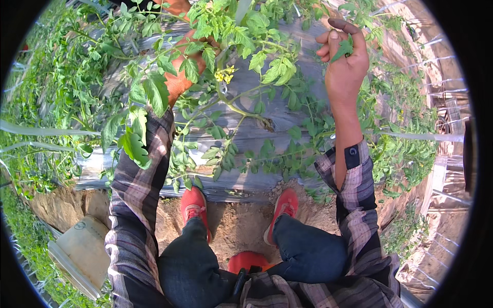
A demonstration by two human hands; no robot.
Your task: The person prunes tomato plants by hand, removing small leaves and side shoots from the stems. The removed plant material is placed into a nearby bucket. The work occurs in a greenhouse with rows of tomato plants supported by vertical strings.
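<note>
A tomato plant (240,109) with a bent, thick stem rises from a hole in the plastic mulch film (285,102) before me. A cluster of yellow flowers (225,75) hangs on its stem. My left hand (186,67) reaches in among the upper leaves beside this stem. Leaves cover much of it, so its grip on the stem cannot be made out. Raised to the right, apart from the plant, my right hand (348,65) has its fingers curled around a small green tomato leaf (342,49).
At the lower left, a whitish plastic bucket (83,246) lies tilted on the soil. Pale support strings (420,136) cross on both sides. More tomato plants (50,119) crowd the left. A red object (246,261) sits between my legs. Part of a bare arm (175,7) shows beyond the leaves.
</note>
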